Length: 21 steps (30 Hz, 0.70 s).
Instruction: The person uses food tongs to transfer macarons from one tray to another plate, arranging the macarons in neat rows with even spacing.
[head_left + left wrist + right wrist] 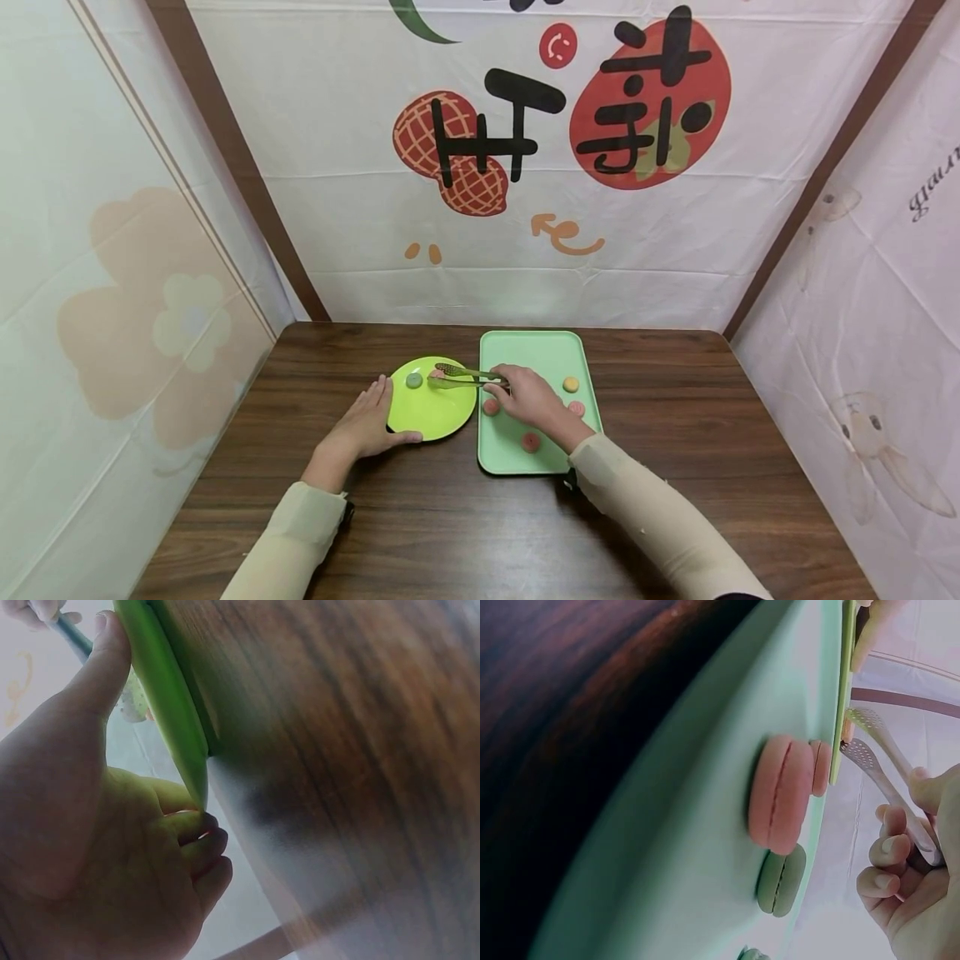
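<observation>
My right hand [528,400] grips a pair of tongs [896,787], its arm reaching across the green tray. The perforated tong tips are over the yellow-green plate [435,417], on either side of a pink macaron [437,374]. A grey-green macaron [414,380] lies on the plate just left of them. At the plate's left edge rests my left hand [366,421], fingers extended along the rim and thumb at the front edge. In the left wrist view, the thumb touches the plate's rim [161,690] while the other fingers lie relaxed beside it.
The pale green tray [528,346] stands right of the plate. On it are a yellow macaron [571,384] and pink macarons [531,442]; a green macaron [781,881] shows in the right wrist view. A printed cloth wall [360,283] rises behind the wooden table [420,533].
</observation>
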{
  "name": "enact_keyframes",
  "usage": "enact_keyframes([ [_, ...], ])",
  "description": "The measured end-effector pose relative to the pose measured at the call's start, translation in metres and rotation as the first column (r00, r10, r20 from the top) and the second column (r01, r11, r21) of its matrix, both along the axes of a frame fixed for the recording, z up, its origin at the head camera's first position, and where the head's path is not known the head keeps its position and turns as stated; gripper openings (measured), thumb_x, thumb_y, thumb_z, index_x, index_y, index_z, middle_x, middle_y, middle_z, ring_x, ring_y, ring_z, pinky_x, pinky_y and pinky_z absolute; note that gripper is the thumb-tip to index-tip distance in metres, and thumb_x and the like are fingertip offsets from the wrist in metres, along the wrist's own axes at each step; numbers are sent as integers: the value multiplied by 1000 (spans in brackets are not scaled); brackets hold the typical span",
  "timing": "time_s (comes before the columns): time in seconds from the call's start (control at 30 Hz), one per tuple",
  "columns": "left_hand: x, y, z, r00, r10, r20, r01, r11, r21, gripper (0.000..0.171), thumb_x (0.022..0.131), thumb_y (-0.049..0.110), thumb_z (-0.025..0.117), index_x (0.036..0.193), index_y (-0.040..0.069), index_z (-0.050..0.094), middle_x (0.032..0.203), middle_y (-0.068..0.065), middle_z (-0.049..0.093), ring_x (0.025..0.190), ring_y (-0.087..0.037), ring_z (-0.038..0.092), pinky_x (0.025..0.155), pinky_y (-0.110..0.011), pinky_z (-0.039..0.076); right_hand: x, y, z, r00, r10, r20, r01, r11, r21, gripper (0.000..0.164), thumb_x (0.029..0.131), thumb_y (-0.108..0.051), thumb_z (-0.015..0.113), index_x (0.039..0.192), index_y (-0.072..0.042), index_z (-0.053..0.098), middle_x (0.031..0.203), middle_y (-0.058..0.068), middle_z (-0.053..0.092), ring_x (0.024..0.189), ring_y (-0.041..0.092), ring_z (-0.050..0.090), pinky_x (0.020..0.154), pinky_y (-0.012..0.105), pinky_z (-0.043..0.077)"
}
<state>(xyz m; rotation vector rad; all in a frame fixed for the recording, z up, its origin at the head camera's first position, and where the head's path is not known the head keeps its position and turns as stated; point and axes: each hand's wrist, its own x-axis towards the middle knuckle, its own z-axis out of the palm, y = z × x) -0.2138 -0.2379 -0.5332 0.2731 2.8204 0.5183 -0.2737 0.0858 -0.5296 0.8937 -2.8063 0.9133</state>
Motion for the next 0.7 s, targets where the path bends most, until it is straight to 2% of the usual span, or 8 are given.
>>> enact_keyframes([
  [0.5,0,0,0,1000,0,1,0,1000,4,130,92,70,74,166,-14,6,175,-34,5,164,-47,9,134,-57,14,-2,-3,-4,1000,-17,25,16,1000,25,32,109,-35,67,124,-8,74,100,1,76,74,9,61,66,31,53],
  [0.7,-1,0,-2,1000,-2,-6,2,1000,-6,131,92,71,73,166,-14,6,175,-34,6,164,-47,9,134,-57,14,-4,-3,-5,1000,-17,9,17,999,28,29,108,-35,68,121,-10,74,99,0,75,74,9,62,66,31,54],
])
